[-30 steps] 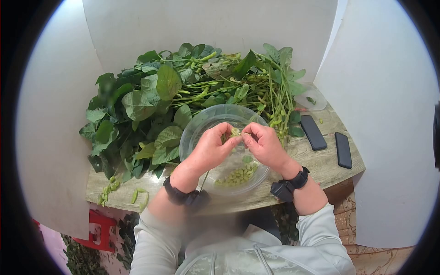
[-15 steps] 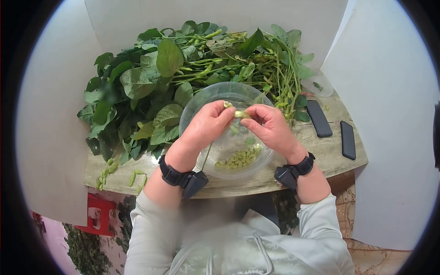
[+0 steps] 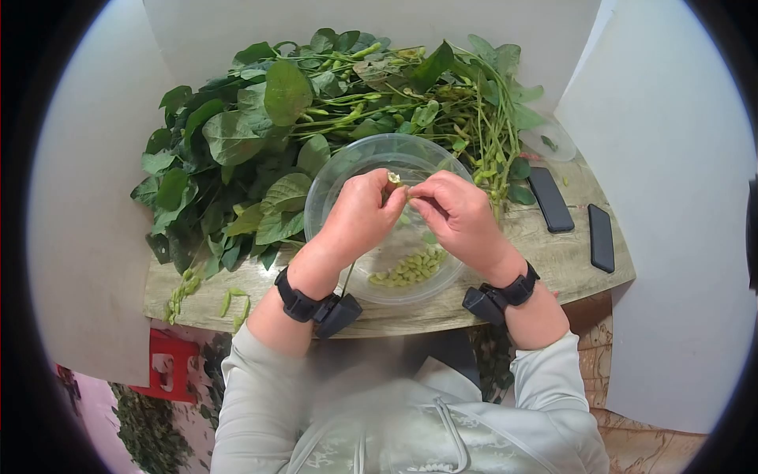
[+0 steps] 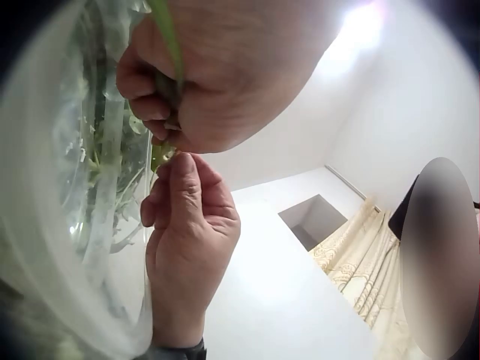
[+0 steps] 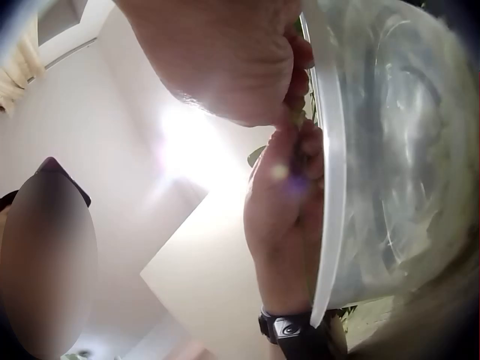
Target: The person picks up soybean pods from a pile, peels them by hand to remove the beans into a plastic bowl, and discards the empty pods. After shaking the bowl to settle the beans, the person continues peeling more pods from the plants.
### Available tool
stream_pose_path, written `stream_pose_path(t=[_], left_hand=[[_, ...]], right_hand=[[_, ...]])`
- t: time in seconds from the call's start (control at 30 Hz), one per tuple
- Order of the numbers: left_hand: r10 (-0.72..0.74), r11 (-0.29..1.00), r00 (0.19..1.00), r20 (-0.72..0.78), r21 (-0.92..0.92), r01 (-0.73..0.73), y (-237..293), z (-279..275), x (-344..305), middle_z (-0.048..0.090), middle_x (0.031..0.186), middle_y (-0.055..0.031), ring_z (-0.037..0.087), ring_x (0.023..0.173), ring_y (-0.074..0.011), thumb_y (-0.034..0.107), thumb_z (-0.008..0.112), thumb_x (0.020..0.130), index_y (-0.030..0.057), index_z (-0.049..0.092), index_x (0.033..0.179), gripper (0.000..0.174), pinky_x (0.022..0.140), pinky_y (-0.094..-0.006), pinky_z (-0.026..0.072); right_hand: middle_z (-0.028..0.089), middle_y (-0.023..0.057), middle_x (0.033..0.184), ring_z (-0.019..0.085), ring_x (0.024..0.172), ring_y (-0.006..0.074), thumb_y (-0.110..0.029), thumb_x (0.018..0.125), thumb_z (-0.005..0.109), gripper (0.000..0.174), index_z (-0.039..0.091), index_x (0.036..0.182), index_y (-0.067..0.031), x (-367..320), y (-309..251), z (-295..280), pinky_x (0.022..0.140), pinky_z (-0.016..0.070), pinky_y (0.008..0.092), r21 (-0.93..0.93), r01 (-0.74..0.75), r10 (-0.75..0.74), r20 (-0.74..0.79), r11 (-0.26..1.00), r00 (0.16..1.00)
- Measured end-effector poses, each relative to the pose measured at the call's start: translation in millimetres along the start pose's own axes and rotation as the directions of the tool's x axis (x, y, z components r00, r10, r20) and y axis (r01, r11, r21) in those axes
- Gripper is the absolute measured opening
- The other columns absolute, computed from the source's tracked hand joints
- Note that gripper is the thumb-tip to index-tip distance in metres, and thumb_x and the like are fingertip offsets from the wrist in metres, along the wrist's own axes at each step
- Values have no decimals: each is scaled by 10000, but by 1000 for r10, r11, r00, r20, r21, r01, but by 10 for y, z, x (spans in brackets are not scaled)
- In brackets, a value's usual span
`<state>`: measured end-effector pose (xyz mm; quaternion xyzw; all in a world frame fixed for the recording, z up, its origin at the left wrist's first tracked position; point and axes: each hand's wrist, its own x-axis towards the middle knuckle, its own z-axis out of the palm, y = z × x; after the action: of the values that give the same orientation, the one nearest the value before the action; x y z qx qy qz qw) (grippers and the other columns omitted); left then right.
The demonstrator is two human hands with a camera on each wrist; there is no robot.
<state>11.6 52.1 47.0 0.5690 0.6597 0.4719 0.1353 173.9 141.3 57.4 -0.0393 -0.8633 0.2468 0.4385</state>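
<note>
Both hands are over a clear plastic bowl point(image 3: 314, 213), their fingertips meeting at a small green soybean pod. My left hand point(image 3: 355, 215) pinches it, and a pale, split pod end point(image 3: 395, 178) sticks out above the left fingers. A thin green stem point(image 4: 169, 41) runs through the left palm and hangs below that hand. My right hand point(image 3: 462, 207) pinches at the same spot with thumb and forefinger, as the left wrist view shows; the fingers hide most of the pod. Several shelled green beans point(image 3: 407, 270) lie in the bowl's near part.
A large heap of leafy soybean stalks point(image 3: 260, 134) fills the table's back and left. Loose pods point(image 3: 183, 294) lie at the left front edge. Two black phones point(image 3: 551, 200) and a clear lid point(image 3: 553, 144) are on the right. White boards point(image 3: 671, 197) enclose the table.
Half a second ago a pale green pod showed between the hands; now the fingertips have closed together and cover it. The head view has tilted, so the bowl and table sit higher in frame.
</note>
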Motion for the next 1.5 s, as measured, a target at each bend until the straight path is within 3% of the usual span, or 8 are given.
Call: stream_pose_path(t=[0.23, 0.33, 0.57, 0.63, 0.73, 1.17, 1.27, 1.5], left_hand=[[-25, 994, 1000, -17, -107, 23, -30, -22, 9, 533, 572, -148, 446, 513, -188, 181, 660, 909, -49, 602, 792, 264, 499, -367, 395], [-38, 999, 997, 70, -20, 39, -41, -31, 23, 555, 642, 11, 440, 606, -56, 196, 616, 966, -15, 620, 837, 247, 514, -268, 375], [-37, 984, 998, 51, -173, 45, -98, 18, 29, 504, 598, -138, 425, 546, -174, 176, 631, 927, -39, 579, 795, 258, 516, -360, 389], [-45, 988, 991, 126, -144, 63, -76, -11, 25, 537, 669, 31, 445, 603, -45, 167, 576, 982, -4, 607, 865, 210, 519, -242, 353], [106, 994, 993, 54, 22, -107, 0, 2, -1, 556, 673, -4, 464, 616, -78, 151, 571, 977, -24, 604, 884, 201, 537, -273, 383], [-109, 973, 991, 78, -197, 122, 45, -52, 1, 577, 662, -16, 440, 602, -96, 206, 608, 974, -1, 641, 880, 230, 538, -299, 385], [-213, 753, 974, 78, -623, 215, 78, -95, 21, 650, 864, 65, 509, 747, -31, 299, 639, 976, 63, 685, 1017, 244, 682, -222, 410], [-263, 549, 942, 209, -771, 324, -2, -157, 75, 600, 846, 62, 444, 739, -28, 294, 598, 1002, 38, 690, 1060, 279, 678, -216, 353]], right_hand=[[611, 144, 833, 616, 726, 329, -25, 817, 708, 116, 640, 909, -2, -10, 26, -9, 635, 490, 395, -61, -30, 34, 65, 998, 997], [606, 144, 822, 618, 728, 327, -32, 814, 711, 121, 630, 897, 3, -14, 29, -17, 643, 492, 392, -72, -51, 56, 69, 996, 996], [620, 151, 823, 634, 718, 299, -33, 805, 722, 157, 611, 899, 25, -10, 57, -21, 632, 511, 370, 12, -98, 96, 101, 995, 990], [622, 152, 822, 636, 712, 296, -34, 806, 723, 157, 609, 896, 27, -1, 70, -13, 628, 513, 364, 21, -85, 82, 99, 996, 992], [634, 156, 821, 646, 707, 289, -40, 798, 733, 163, 611, 880, 31, -9, 82, -14, 620, 518, 355, 30, -99, 95, 104, 995, 990], [635, 49, 722, 590, 643, 83, -52, 843, 697, 111, 634, 880, 32, -1, 44, -70, 585, 484, 252, 297, -362, 350, 97, 883, 932], [633, 72, 718, 600, 620, 113, -60, 825, 699, 115, 639, 864, 30, -3, 22, -82, 579, 490, 266, 183, -275, 267, 68, 944, 961], [627, 126, 780, 640, 687, 265, -97, 798, 724, 144, 631, 833, 8, -11, 82, -60, 621, 516, 351, -42, -119, 125, 188, 992, 974]])
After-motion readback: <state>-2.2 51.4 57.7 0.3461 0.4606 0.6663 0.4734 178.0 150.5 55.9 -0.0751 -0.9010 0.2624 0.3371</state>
